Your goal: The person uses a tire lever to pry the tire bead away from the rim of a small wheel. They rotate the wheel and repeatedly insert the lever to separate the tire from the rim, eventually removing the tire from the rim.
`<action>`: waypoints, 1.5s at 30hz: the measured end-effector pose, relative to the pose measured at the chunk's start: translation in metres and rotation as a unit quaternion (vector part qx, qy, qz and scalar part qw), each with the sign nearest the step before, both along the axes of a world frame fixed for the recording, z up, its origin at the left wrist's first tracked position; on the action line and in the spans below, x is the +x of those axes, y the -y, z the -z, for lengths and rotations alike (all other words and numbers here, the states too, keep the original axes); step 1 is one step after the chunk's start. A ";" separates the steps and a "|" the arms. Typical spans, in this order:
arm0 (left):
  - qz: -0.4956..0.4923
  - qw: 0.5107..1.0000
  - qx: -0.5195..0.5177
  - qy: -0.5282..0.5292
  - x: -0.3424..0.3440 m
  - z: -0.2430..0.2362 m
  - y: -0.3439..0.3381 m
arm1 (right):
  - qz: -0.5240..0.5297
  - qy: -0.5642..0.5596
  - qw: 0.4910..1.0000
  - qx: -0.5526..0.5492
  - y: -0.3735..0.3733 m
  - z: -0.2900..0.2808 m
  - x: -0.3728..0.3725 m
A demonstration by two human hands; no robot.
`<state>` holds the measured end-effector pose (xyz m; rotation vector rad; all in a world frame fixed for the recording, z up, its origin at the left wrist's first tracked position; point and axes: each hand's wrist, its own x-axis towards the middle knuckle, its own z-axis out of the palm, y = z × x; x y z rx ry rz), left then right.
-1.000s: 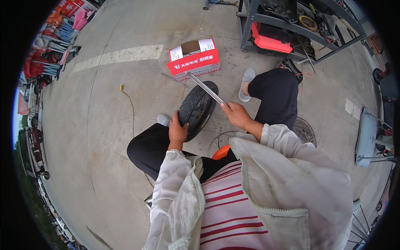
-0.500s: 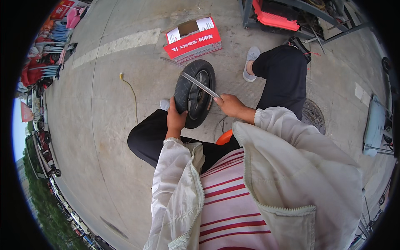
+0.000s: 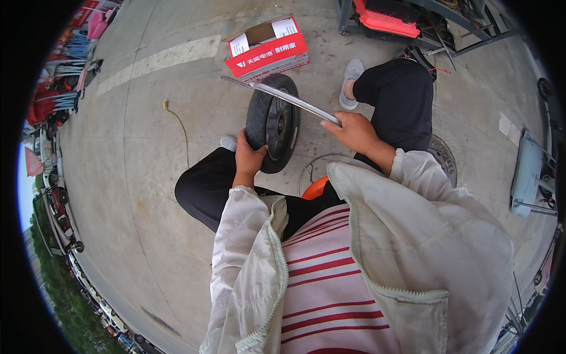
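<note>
**Trainee:** Tyre work, then — what does the head view show?

**Fitter:** A small black wheel (image 3: 273, 121) stands upright on the concrete floor (image 3: 135, 194) between the seated person's knees, just in front of a red cardboard box (image 3: 266, 50). The left hand (image 3: 250, 158) grips the tyre's near edge, fingers curled shut around the rubber. The right hand (image 3: 352, 130) is closed on one end of a long flat metal lever (image 3: 282, 98), which lies across the top of the wheel and reaches past it toward the box.

**Trainee:** How would you handle that well?

**Fitter:** My judgement: keep the wheel braced firmly with the left hand so it can't roll, and move the lever slowly, since a slip could throw it toward the leg. A yellow-tipped cord (image 3: 178, 127) lies well apart on the floor.
</note>
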<state>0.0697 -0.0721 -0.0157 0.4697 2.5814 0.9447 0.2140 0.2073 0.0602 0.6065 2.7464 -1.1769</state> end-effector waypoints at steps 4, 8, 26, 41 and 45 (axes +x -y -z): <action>0.036 0.997 0.064 0.025 0.002 0.006 -0.004 | 0.045 -0.003 0.999 -0.029 0.003 0.014 0.002; -0.007 0.998 -0.034 0.048 0.007 -0.006 -0.016 | 0.079 -0.013 0.997 -0.018 0.005 0.026 -0.002; -0.029 0.997 0.051 0.059 0.007 0.008 -0.012 | 0.048 0.002 0.998 0.048 0.003 0.018 -0.010; -0.021 0.993 -0.110 0.039 -0.003 -0.020 -0.027 | -0.231 0.074 0.953 0.184 -0.005 -0.092 -0.018; -0.022 0.995 -0.089 0.044 -0.001 -0.020 -0.025 | -0.266 0.077 0.942 0.191 0.010 -0.094 -0.027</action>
